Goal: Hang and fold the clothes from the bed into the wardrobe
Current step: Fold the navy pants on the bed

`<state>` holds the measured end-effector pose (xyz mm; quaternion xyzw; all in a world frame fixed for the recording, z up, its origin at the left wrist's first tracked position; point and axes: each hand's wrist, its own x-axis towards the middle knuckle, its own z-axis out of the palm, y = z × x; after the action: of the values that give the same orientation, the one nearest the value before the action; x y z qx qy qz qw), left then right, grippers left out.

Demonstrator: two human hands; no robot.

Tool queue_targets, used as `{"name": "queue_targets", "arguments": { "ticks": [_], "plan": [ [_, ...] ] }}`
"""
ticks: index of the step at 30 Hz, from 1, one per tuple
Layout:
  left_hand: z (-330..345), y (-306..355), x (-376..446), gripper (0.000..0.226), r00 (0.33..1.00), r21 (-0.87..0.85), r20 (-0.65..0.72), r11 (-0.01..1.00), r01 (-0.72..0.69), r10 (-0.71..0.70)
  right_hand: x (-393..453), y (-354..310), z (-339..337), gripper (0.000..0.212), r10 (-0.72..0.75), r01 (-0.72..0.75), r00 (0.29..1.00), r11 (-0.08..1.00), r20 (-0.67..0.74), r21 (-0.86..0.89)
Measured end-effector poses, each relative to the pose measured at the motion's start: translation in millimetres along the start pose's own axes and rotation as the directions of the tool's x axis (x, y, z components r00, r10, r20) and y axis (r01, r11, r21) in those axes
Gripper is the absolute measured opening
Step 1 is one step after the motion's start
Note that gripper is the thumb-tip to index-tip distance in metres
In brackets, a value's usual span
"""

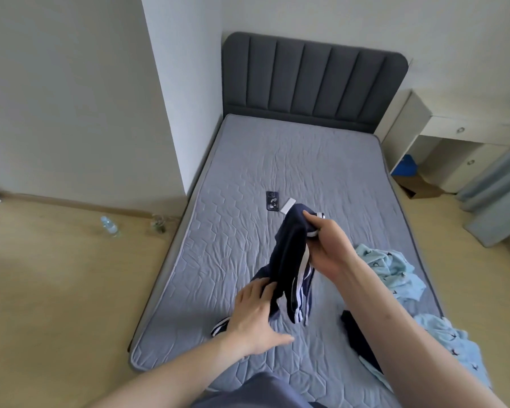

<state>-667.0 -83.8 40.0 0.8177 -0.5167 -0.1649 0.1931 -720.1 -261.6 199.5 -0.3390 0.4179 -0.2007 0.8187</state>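
A navy garment with white side stripes hangs lifted over the grey quilted bed. My right hand grips its upper end, fingers curled round the striped edge. Lower down, my left hand holds the garment's bottom part, with the fingers tucked into the fabric. A light blue patterned garment lies crumpled at the bed's right edge, and another light blue piece sits nearer me. A dark garment lies between them, partly behind my right forearm.
A black phone and a small white object lie mid-bed. The grey headboard stands at the far end. White drawers and a cardboard box are on the right. Two bottles stand on the wooden floor at left.
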Motion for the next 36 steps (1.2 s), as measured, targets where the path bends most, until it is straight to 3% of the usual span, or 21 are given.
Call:
{"name": "queue_targets", "arguments": {
  "ticks": [6, 8, 10, 12, 15, 19, 21, 23, 25, 27, 30, 32, 34, 36],
  "plan": [
    [-3.2, 36.9, 15.6, 0.122, 0.979, -0.192, -0.068, 0.965, 0.177, -0.193, -19.5, -11.2, 10.5, 0.027, -0.071, 0.061, 0.995, 0.988, 0.068, 0.139],
    [1.1, 44.1, 14.8, 0.099, 0.973, -0.219, -0.129, 0.962, 0.163, -0.194, -19.5, -10.4, 9.8, 0.029, -0.093, 0.083, 0.994, 0.981, 0.05, 0.176],
    [4.7, 42.4, 14.9, 0.059, 0.965, -0.206, -0.187, 0.968, 0.146, -0.186, -16.6, -9.3, 8.2, 0.036, -0.092, 0.08, 0.994, 0.974, 0.05, 0.211],
    [0.6, 27.7, 19.0, 0.035, 0.971, -0.26, -0.095, 0.947, 0.189, -0.22, -13.5, -9.8, 4.1, 0.037, -0.084, 0.071, 0.995, 0.974, 0.049, 0.214],
    [-21.0, -8.6, 29.7, 0.01, 0.954, -0.533, 0.102, 0.794, 0.293, -0.283, -1.4, -15.5, -23.0, 0.026, -0.097, 0.101, 0.994, 0.991, -0.048, 0.09],
    [-74.2, -42.7, 46.4, 0.015, 0.946, -0.697, 0.112, 0.655, 0.293, -0.304, 10.2, -0.8, -81.1, 0.021, 0.025, -0.047, 0.997, 0.957, -0.079, -0.285],
    [-102.9, -42.1, 55.0, 0.026, 0.965, -0.704, 0.133, 0.664, 0.252, -0.226, 9.6, 23.2, -94.2, 0.049, -0.037, 0.0, 0.998, 0.785, -0.047, -0.62],
    [-123.8, -29.4, 62.4, 0.041, 0.972, -0.668, 0.206, 0.709, 0.227, -0.117, 5.5, 48.8, -89.4, 0.08, -0.11, 0.164, 0.986, 0.511, 0.124, -0.844],
    [-138.0, -10.6, 66.4, 0.045, 0.957, -0.636, 0.289, 0.742, 0.211, -0.025, -1.8, 70.8, -69.3, 0.091, -0.069, 0.328, 0.943, 0.366, 0.326, -0.871],
    [-151.3, 7.4, 68.4, 0.039, 0.925, -0.602, 0.377, 0.773, 0.201, 0.053, -6.1, 86.1, -51.9, 0.089, -0.102, 0.443, 0.896, 0.3, 0.433, -0.845],
    [-168.0, 17.9, 68.7, 0.042, 0.872, -0.642, 0.473, 0.728, 0.24, 0.13, -9.6, 87.7, -35.4, 0.072, -0.249, 0.485, 0.874, 0.391, 0.417, -0.782],
    [-172.8, 11.1, 67.1, 0.044, 0.876, -0.705, 0.465, 0.651, 0.28, 0.128, -11.7, 82.5, -34.2, 0.052, -0.345, 0.512, 0.854, 0.415, 0.39, -0.752],
    [-168.8, -7.6, 64.9, 0.043, 0.906, -0.76, 0.417, 0.575, 0.304, 0.072, -14.6, 79.5, -36.6, 0.031, -0.368, 0.527, 0.84, 0.383, 0.398, -0.759],
    [-154.4, -32.5, 58.9, 0.037, 0.903, -0.736, 0.427, 0.598, 0.317, 0.047, -18.2, 79.3, -40.4, 0.02, -0.328, 0.516, 0.853, 0.405, 0.407, -0.755]
  ]
}}
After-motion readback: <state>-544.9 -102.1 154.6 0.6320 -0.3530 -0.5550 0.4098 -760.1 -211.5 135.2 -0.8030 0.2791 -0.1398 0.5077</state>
